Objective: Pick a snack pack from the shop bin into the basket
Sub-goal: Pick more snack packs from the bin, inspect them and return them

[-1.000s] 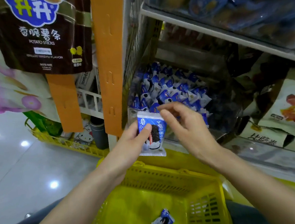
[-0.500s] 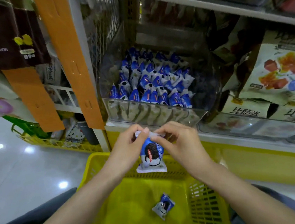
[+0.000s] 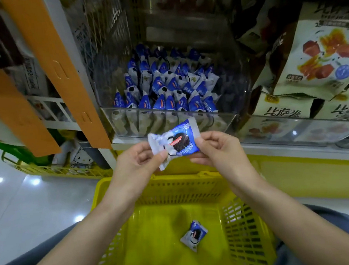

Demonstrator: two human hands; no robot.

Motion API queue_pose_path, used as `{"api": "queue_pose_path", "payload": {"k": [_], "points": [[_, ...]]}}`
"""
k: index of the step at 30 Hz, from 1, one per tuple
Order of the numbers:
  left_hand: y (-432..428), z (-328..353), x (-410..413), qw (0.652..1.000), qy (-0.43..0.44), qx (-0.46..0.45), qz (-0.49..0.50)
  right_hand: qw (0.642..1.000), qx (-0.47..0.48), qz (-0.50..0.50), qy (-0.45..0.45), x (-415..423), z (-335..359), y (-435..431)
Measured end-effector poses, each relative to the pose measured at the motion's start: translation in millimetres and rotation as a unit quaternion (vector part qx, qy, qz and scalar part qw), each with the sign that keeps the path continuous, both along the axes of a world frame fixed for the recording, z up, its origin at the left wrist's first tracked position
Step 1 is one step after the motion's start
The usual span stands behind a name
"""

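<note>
Left hand (image 3: 139,164): thumb and fingers pinch the left end of the snack pack (image 3: 175,143). Right hand (image 3: 216,150): pinches the right end of the same pack. Pack is blue and white with a dark cookie printed on it, face up to the camera, stretched between both hands and tilted, right end higher. It's in the air just above the far rim of the yellow basket (image 3: 174,191), not inside. One matching pack (image 3: 193,235) lies on the basket floor, right of centre. Clear bin (image 3: 226,117) sits on the shelf above and beyond the basket's far rim, filled with the same blue packs (image 3: 166,87). Up and left of the basket: two hanging orange strips (image 3: 60,74). Up and right of the basket: big pale snack bags (image 3: 320,58). Glossy floor (image 3: 18,207) left of the basket.
</note>
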State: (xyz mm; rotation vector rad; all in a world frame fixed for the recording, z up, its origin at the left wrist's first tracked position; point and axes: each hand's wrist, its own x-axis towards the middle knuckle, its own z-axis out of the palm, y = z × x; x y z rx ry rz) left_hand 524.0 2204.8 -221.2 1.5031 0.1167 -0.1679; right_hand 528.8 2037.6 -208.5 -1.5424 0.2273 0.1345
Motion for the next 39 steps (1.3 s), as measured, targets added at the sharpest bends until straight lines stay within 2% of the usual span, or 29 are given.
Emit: {"api": "queue_pose_path", "payload": {"k": [3, 5, 7, 9, 11, 13, 16, 18, 21, 27, 30, 34, 35, 37, 39], "points": [[3.5, -1.7, 0.3, 0.998, -0.029, 0.034, 0.036, 0.987, -0.124, 0.096, 0.040, -5.6, -7.8, 0.2], [5.9, -1.9, 1.1, 0.995, -0.059, 0.080, 0.032, 0.949, -0.269, 0.162, 0.035, -10.4, -13.1, 0.3], [8.0, -3.3, 1.3, 0.981, -0.107, 0.161, -0.001, 0.922, -0.341, 0.185, 0.002, -16.0, -13.5, 4.5], [7.7, -5.4, -1.7, 0.958, -0.150, 0.241, -0.037, 0.931, -0.309, 0.185, -0.054, -19.9, -11.7, 11.3], [5.1, -5.6, -4.3, 0.949, -0.169, 0.259, -0.060, 0.942, -0.279, 0.160, -0.094, -19.6, -8.5, 15.9], [3.2, -6.6, -5.0, 0.953, -0.168, 0.244, -0.063, 0.956, -0.245, 0.129, -0.101, -18.4, -6.5, 18.5], [3.8, -6.1, -3.4, 0.972, -0.129, 0.192, -0.049, 0.983, -0.126, 0.114, -0.064, -17.6, -6.8, 23.2], [4.6, -4.6, -3.2, 0.974, -0.126, 0.182, -0.047, 0.988, -0.096, 0.106, -0.059, -16.3, -7.1, 25.5], [5.3, -3.3, -4.1, 0.969, -0.136, 0.198, -0.057, 0.977, -0.152, 0.104, -0.106, -14.4, -6.5, 24.1], [4.0, -3.3, -3.8, 0.968, -0.131, 0.199, -0.081, 0.918, -0.300, 0.118, -0.229, -17.0, -4.9, 19.6], [2.1, -1.8, -6.2, 0.975, -0.119, 0.179, -0.050, 0.915, -0.306, 0.076, -0.252, -16.9, -5.0, 16.3], [3.9, 1.9, -5.6, 0.972, -0.084, 0.218, -0.022, 0.922, -0.268, -0.008, -0.281, -16.3, -0.4, 13.2], [2.8, 3.7, -5.0, 0.978, -0.044, 0.203, -0.036, 0.917, -0.267, -0.011, -0.296, -16.7, 1.0, 12.6], [1.1, 6.8, -3.1, 0.989, 0.062, 0.115, -0.071, 0.900, -0.285, 0.017, -0.330, -19.2, 1.7, 12.3], [2.0, 8.3, -3.6, 0.990, 0.106, 0.014, -0.094, 0.869, -0.330, 0.073, -0.361, -23.3, 0.1, 13.3]]}}
